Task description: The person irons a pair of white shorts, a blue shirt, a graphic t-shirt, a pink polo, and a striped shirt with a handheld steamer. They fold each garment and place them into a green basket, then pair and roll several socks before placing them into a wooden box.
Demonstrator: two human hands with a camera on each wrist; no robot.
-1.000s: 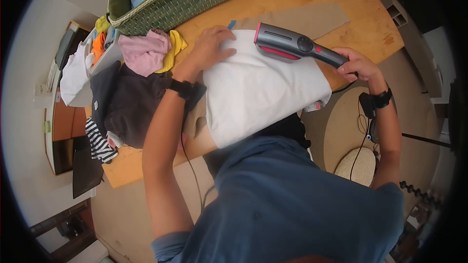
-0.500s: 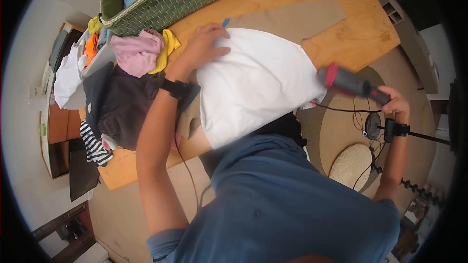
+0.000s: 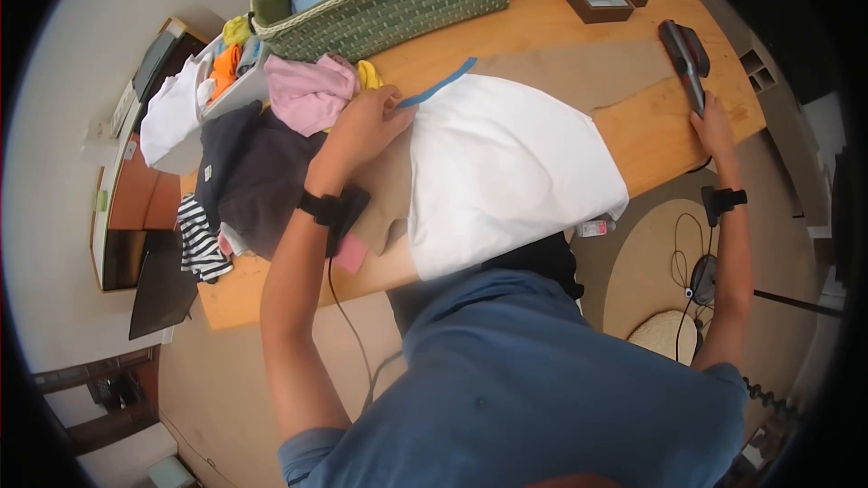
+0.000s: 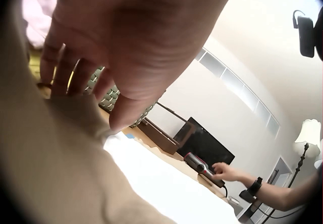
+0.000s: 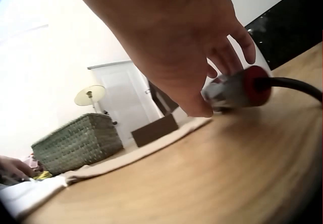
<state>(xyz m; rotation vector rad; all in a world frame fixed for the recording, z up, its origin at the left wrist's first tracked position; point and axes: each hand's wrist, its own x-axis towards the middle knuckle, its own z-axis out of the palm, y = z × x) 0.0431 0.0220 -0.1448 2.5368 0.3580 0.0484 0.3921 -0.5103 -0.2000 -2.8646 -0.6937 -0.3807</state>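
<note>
A white cloth [image 3: 506,163] lies over a beige cloth [image 3: 579,72] with a blue strip [image 3: 448,81] at its far edge. At the white cloth's far left corner my left hand [image 3: 366,131] grips the beige cloth, whose fold [image 4: 75,113] rises between thumb and fingers in the left wrist view. A grey and red handheld appliance [image 3: 684,63] rests at the table's right end. Over its handle is my right hand [image 3: 714,131]; in the right wrist view, that hand's fingers [image 5: 227,57] hang loosely extended beside the handle [image 5: 234,90].
A green woven basket [image 3: 398,18] with folded cloths stands at the back, a brown compartment box [image 3: 606,14] to its right. Pink [image 3: 312,95], yellow and dark clothes [image 3: 262,172] are heaped on the left. A cable hangs off the table's right edge.
My right hand has swung the appliance out past the table's right side, then set it down at the right end. My left hand has shifted to the cloth's corner, and more blue strip shows.
</note>
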